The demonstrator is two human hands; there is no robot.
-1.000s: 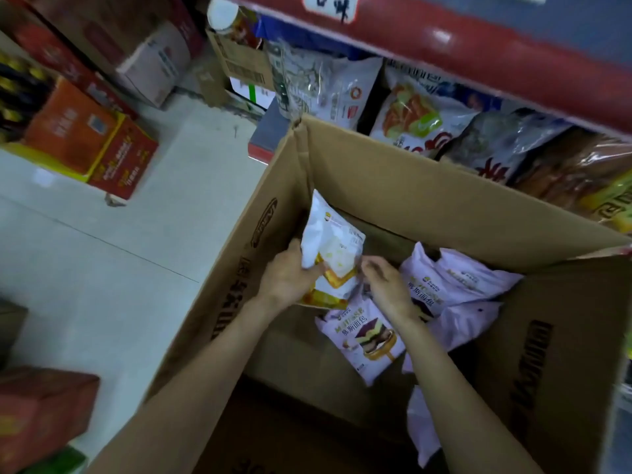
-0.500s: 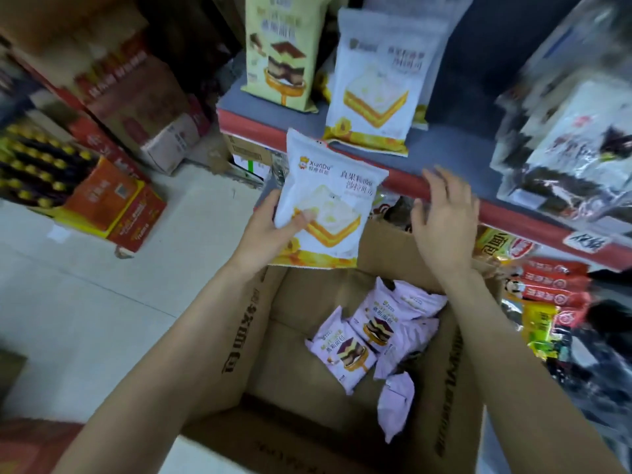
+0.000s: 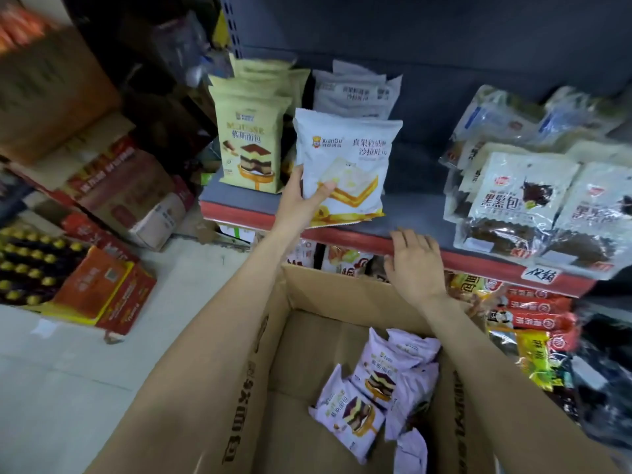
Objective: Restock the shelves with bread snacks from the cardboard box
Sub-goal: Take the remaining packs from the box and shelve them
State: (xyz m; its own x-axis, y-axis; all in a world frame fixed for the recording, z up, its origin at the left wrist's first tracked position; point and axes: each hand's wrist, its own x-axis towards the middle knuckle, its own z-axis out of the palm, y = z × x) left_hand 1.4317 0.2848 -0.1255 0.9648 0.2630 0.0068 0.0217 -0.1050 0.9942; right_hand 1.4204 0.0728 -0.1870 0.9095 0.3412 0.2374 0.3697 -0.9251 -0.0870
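My left hand [image 3: 306,193] grips a white bread snack packet [image 3: 345,165] by its lower left side and holds it upright at the front of the grey shelf [image 3: 410,213], in front of other white packets [image 3: 355,94]. My right hand [image 3: 415,265] rests with straight fingers on the shelf's red front edge [image 3: 478,265]. Below, the open cardboard box [image 3: 239,371] holds several purple bread snack packets [image 3: 376,384] at its bottom.
Yellow cake packets [image 3: 251,142] stand left of the white ones. Dark bread packs [image 3: 523,206] lie on the shelf's right part. A lower shelf holds red and yellow snacks [image 3: 533,323]. Cartons [image 3: 102,295] and stacked boxes sit on the floor at left.
My left hand has lifted the white packet out of the box and up to the shelf. My right hand left the box and now rests on the shelf edge.
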